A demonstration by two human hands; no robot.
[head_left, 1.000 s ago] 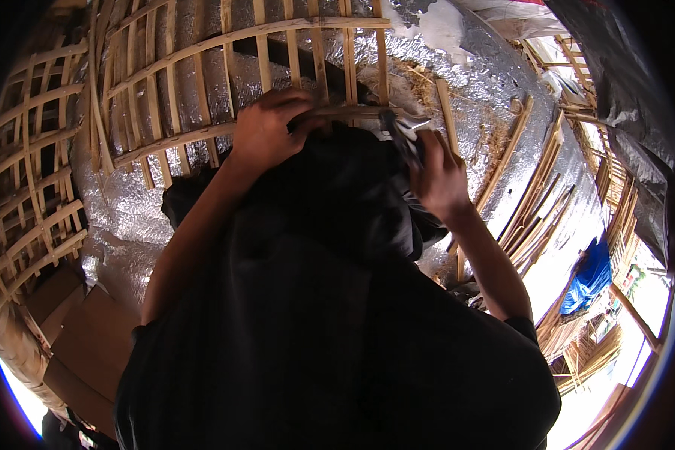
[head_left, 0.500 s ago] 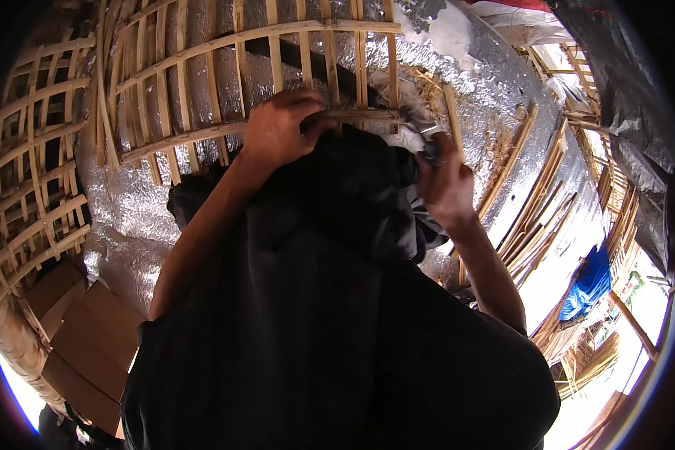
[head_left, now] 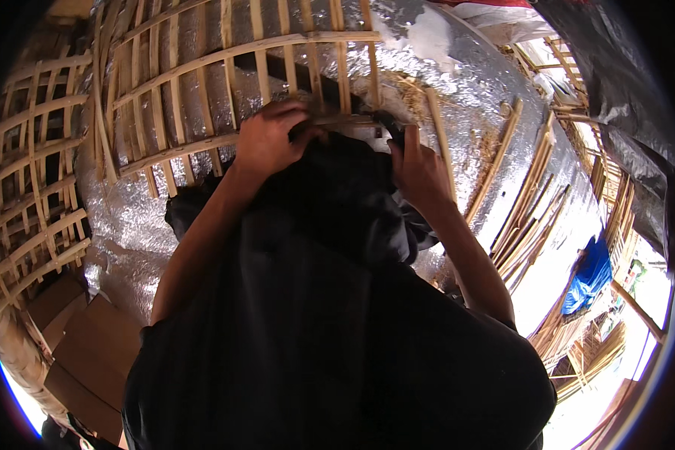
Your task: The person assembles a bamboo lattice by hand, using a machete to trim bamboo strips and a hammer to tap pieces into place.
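Observation:
A lattice panel of light bamboo or wood slats (head_left: 241, 49) lies ahead of me, its near crossbar by my lap. My left hand (head_left: 272, 141) is closed around this near crossbar, thumb and fingers pinching it. The bar's right end sticks out past that hand. In my right hand (head_left: 421, 169) is a dark hand tool (head_left: 387, 126), set against the bar's right end. Its exact kind I cannot make out, since the fingers cover much of it. Black cloth (head_left: 330, 195) over my lap lies under both hands.
Silvery foil sheeting (head_left: 120, 247) covers the ground. Loose strips (head_left: 525, 217) lie to the right, with a blue sheet (head_left: 589, 276) beyond. Another lattice (head_left: 34, 161) stands at left, above cardboard boxes (head_left: 94, 341). Dark plastic sheeting (head_left: 615, 82) hangs at far right.
My right hand has moved left and slightly down, bringing the tool to the crossbar's end. The left hand still grips the bar. The whole view has shifted slightly.

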